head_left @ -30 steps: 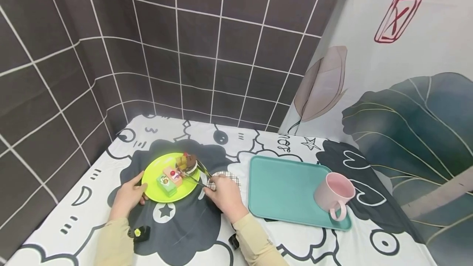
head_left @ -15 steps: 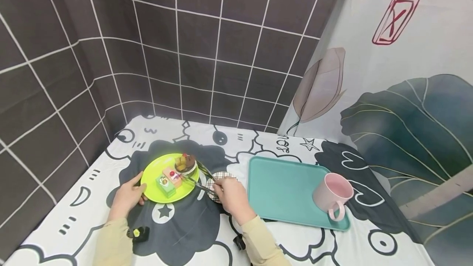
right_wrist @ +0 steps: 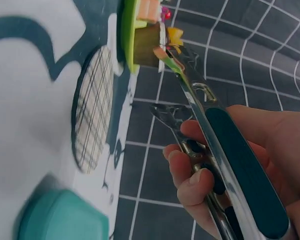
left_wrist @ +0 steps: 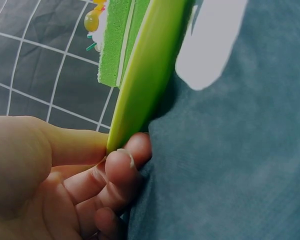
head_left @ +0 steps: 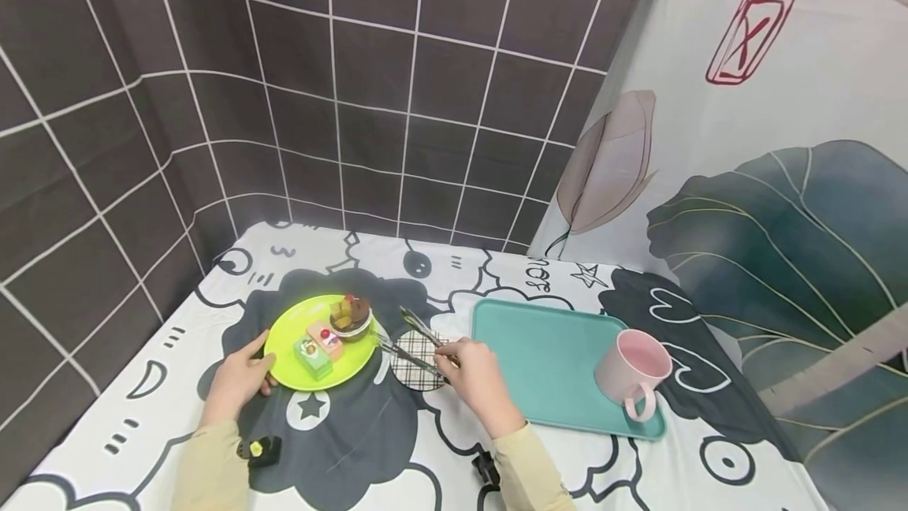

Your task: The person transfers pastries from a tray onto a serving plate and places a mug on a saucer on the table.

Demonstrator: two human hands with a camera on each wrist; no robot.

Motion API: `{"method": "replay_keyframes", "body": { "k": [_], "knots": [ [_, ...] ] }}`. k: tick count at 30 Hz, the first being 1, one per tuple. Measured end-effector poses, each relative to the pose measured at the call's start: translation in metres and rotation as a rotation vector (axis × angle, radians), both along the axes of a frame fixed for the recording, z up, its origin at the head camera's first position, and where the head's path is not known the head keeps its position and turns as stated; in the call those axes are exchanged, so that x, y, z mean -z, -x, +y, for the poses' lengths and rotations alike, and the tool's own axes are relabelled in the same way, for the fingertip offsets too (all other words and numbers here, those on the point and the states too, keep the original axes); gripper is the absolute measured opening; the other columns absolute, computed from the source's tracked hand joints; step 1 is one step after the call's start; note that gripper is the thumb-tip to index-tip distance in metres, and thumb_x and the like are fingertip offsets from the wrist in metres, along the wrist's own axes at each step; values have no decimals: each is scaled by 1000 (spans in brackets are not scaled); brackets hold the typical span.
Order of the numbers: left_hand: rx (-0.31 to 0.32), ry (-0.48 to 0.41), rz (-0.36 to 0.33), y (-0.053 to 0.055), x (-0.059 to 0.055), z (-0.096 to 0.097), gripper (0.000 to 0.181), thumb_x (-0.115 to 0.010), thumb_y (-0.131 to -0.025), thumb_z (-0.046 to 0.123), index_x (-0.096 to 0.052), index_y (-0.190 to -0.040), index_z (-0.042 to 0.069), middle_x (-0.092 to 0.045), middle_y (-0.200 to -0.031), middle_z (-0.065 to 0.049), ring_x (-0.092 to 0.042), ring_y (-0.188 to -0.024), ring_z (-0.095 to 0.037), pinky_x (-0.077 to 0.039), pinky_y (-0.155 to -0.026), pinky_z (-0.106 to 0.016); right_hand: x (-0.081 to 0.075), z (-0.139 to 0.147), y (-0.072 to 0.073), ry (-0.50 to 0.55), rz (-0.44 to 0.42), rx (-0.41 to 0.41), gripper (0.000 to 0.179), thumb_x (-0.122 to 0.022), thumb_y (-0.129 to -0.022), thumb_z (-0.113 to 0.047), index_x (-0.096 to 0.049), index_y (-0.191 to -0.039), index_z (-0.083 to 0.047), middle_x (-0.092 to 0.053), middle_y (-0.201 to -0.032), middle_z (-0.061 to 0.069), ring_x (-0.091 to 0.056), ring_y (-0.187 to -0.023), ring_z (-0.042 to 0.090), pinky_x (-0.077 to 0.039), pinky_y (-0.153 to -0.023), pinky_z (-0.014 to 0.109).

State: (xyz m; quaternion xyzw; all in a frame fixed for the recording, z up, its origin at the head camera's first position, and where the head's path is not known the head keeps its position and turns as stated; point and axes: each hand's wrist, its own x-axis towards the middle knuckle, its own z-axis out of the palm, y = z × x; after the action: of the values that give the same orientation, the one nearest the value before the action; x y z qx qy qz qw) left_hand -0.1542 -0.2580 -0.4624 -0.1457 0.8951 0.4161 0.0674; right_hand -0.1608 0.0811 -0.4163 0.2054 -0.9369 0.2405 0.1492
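Note:
A lime green plate (head_left: 284, 343) carries a green cake (head_left: 312, 355), a pink cake (head_left: 326, 335) and a chocolate cake (head_left: 350, 314). My left hand (head_left: 241, 377) pinches the plate's near-left rim (left_wrist: 140, 85) between thumb and fingers (left_wrist: 121, 155); the green cake (left_wrist: 115, 45) sits just above. My right hand (head_left: 471, 373) grips metal tongs (head_left: 411, 344) with dark handles (right_wrist: 240, 170). The tongs are spread apart and empty over a plaid coaster (head_left: 420, 353), their tips just right of the chocolate cake (right_wrist: 150, 47).
A teal tray (head_left: 546, 345) lies right of the coaster with a pink mug (head_left: 631, 373) on its near right corner. Dark tiled walls stand behind and to the left, a leaf-print curtain to the right. The cartoon tablecloth (head_left: 340, 432) covers the table.
My right hand has drawn the tongs back to the right, away from the chocolate cake and over the coaster. The left hand stays on the plate rim.

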Motion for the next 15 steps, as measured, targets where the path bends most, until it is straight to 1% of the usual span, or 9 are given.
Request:
{"method": "replay_keyframes", "body": {
  "k": [2,4,7,11,15],
  "knots": [
    [-5,-3,-2,0,-1,0,59,-42,-99,20,-24,-150,-3,-59,-59,5,-55,-56,-12,-38,-74,-35,1,5,1,15,1,29,10,-69,-85,-9,-78,-88,-7,-72,-79,7,-62,-63,15,-43,-57,23],
    [-12,-2,-7,1,-2,1,59,-42,-99,20,-24,-150,-3,-59,-59,5,-55,-56,-11,-39,-77,-38,3,11,3,34,10,65,10,-69,-85,-9,-78,-89,-5,-73,-81,8,-64,-65,15,-46,-58,24],
    [-17,-4,-8,1,-3,1,58,-41,-99,20,-24,-150,-3,-59,-59,4,-55,-56,-12,-39,-80,-43,5,22,4,67,45,123,9,-71,-84,-9,-77,-89,-5,-74,-83,9,-69,-71,20,-51,-61,28],
    [-16,-6,-10,1,-2,2,59,-41,-99,20,-24,-150,-3,-59,-59,5,-55,-56,-12,-39,-79,-42,8,38,6,114,60,191,10,-72,-84,-11,-78,-90,-5,-74,-86,10,-70,-74,23,-53,-62,32],
    [-19,-2,-9,1,-1,2,59,-41,-99,21,-24,-150,-3,-59,-59,5,-56,-56,-11,-39,-79,-41,11,53,6,132,51,226,11,-72,-85,-11,-78,-91,-5,-74,-86,10,-70,-75,24,-53,-64,34]
  ]
}}
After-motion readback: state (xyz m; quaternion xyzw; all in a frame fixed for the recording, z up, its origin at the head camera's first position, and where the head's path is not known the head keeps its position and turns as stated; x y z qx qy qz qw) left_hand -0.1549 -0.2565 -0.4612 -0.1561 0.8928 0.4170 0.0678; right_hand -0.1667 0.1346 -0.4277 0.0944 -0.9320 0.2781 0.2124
